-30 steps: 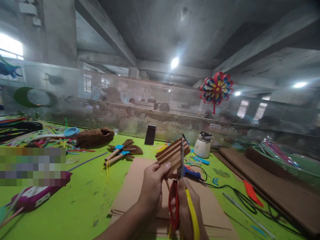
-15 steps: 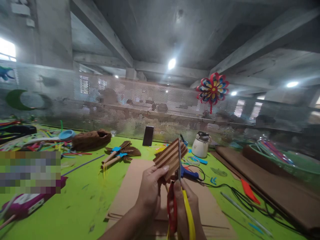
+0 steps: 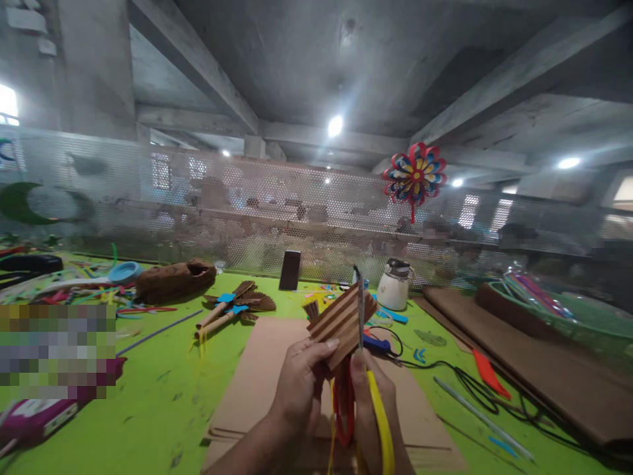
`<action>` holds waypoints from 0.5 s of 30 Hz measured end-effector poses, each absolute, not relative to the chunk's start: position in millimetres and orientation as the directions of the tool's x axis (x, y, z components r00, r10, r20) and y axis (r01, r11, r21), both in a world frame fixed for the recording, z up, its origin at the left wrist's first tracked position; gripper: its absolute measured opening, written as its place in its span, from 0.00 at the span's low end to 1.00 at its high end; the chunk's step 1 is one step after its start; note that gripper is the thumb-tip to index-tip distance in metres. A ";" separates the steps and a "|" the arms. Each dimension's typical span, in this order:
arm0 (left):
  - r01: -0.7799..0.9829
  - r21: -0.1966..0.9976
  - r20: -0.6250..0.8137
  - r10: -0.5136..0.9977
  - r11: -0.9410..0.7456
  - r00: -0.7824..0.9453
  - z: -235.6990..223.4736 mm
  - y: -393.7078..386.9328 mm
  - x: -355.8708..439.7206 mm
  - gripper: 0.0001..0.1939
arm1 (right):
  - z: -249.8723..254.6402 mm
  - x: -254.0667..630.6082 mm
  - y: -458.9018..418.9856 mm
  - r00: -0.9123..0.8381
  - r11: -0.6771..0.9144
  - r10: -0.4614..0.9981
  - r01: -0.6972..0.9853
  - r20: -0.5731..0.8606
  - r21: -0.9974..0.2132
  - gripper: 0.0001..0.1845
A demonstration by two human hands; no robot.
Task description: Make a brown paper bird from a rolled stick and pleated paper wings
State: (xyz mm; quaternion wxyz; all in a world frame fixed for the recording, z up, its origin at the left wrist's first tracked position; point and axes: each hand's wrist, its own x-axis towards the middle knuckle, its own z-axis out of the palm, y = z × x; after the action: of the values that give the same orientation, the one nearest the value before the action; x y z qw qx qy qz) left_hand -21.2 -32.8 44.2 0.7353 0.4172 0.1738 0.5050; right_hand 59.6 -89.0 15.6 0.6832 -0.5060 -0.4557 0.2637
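Observation:
My left hand (image 3: 302, 379) pinches a piece of brown striped, pleated cardboard (image 3: 336, 324) between thumb and fingers, tilted up in front of me. In my right hand (image 3: 378, 396) are scissors (image 3: 361, 316) with one red and one yellow handle. Their blades point upward, upright along the right end of the cardboard. Whether the blades have cut into it, I cannot tell. Yellow strands hang below my left hand. Beneath both hands lie flat sheets of light brown cardboard (image 3: 257, 376).
Two brown paper figures with blue bands (image 3: 232, 307) lie left of the sheets. Behind stand a phone (image 3: 290, 270) and a white jug (image 3: 393, 285). A blue-handled tool (image 3: 376, 344) with a black cable lies right. Further right are brown sheets (image 3: 519, 363) and a green basket (image 3: 578, 330).
The scissors and my right hand have shifted slightly right and are more upright. The cardboard piece has dropped a little. The whole view has shifted slightly.

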 end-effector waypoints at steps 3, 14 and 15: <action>-0.619 0.769 0.155 0.891 0.163 0.427 44.5 -32.3 -21.4 0.09 | 18.6 59.3 -90.7 0.447 0.345 0.824 0.090 0.348 -0.934 0.15; -0.638 0.745 0.138 0.892 0.193 0.430 45.0 -33.9 -21.2 0.06 | 16.9 53.3 -77.5 0.517 0.389 0.784 0.022 0.343 -0.921 0.17; -0.641 0.744 0.143 0.892 0.189 0.428 44.5 -33.5 -21.0 0.07 | 16.6 53.0 -75.3 0.532 0.398 0.774 0.015 0.344 -0.917 0.19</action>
State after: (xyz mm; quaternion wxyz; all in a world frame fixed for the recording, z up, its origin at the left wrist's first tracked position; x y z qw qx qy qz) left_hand -21.0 -33.5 44.5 0.7534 0.3827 0.1640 0.5090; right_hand 53.0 -75.3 16.6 0.7297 -0.4831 -0.4080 0.2601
